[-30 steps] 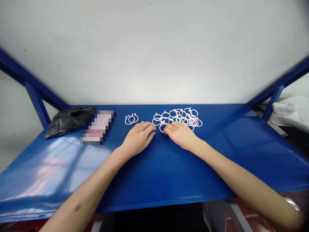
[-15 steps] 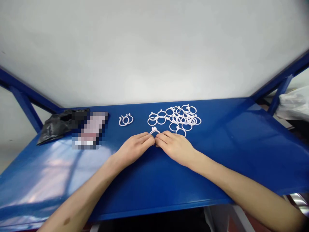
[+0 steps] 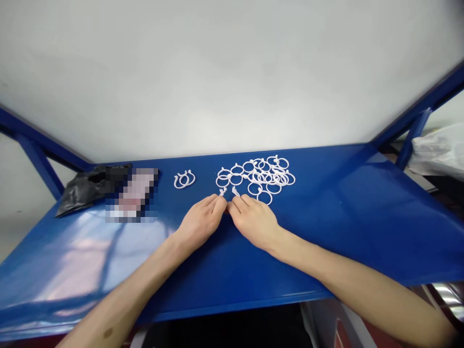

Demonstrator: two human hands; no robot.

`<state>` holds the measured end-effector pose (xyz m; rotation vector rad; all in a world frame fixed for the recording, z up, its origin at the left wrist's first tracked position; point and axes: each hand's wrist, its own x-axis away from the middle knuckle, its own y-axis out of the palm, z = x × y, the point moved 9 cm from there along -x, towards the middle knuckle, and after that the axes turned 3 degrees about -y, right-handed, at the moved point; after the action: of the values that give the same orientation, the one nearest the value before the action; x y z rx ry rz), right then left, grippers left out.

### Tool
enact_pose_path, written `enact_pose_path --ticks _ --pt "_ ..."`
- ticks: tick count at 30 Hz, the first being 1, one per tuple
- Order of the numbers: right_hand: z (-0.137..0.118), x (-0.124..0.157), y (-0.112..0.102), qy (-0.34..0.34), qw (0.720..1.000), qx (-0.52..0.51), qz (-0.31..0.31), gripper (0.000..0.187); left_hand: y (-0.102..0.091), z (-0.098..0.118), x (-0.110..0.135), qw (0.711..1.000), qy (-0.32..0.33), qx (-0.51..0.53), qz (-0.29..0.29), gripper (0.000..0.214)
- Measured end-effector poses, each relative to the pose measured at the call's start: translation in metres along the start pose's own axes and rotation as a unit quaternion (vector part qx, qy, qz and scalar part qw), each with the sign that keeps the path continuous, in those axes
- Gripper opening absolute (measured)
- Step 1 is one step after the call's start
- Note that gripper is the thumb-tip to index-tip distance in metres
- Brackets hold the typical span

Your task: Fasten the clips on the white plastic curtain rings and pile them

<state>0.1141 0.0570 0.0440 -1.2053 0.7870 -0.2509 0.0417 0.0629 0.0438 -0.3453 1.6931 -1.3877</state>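
Observation:
Both my hands meet at the middle of the blue table point(image 3: 326, 232). My left hand point(image 3: 203, 220) and my right hand point(image 3: 253, 220) each pinch one side of a single white plastic ring point(image 3: 228, 192), whose two open ends stick up between my fingertips. Just beyond them lies a pile of several white rings point(image 3: 259, 176). A pair of opened rings point(image 3: 184, 180) lies apart to the left of the pile.
A crumpled black plastic bag point(image 3: 87, 188) and a blurred flat object point(image 3: 132, 195) lie at the table's left back. A white wall stands behind the table. Blue frame struts run at both sides, and a white bag point(image 3: 438, 150) sits far right.
My right hand drew one ring out of the pile toward me. My left hand joined it, and both now pinch the ring, whose ends have parted.

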Motion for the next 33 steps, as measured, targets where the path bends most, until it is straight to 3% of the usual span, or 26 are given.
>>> enact_pose_path --ticks 3,7,11,14,18,25,29,33 --pt "0.001 0.001 -0.006 -0.046 0.998 -0.022 0.04 0.025 -0.002 -0.011 0.002 0.998 0.0 0.056 0.0 0.028" --pt "0.031 -0.004 -0.01 -0.015 0.993 -0.08 0.086 0.032 -0.019 -0.066 0.009 0.993 -0.091 0.04 0.065 0.021" --pt "0.08 -0.02 0.008 0.069 0.992 -0.097 0.03 0.028 -0.012 -0.114 0.017 0.986 -0.152 -0.073 0.01 0.025" --pt "0.1 -0.035 0.026 0.07 0.992 -0.099 -0.034 0.028 -0.005 -0.132 0.023 0.974 -0.185 -0.13 -0.019 0.025" --pt "0.106 -0.045 0.039 0.057 0.99 -0.104 -0.082 0.023 -0.007 -0.133 0.026 0.965 -0.21 -0.157 -0.021 0.027" --pt "0.108 -0.042 0.032 0.077 0.988 -0.122 -0.045 0.015 -0.018 -0.13 0.026 0.959 -0.23 -0.163 0.001 0.029" --pt "0.098 -0.053 0.026 0.059 0.986 -0.149 -0.043 0.015 -0.026 -0.124 0.022 0.963 -0.233 -0.129 0.038 0.024" --pt "0.086 -0.069 0.036 0.034 0.985 -0.149 -0.08 0.013 -0.03 -0.11 0.015 0.975 -0.198 -0.084 0.065 0.023"
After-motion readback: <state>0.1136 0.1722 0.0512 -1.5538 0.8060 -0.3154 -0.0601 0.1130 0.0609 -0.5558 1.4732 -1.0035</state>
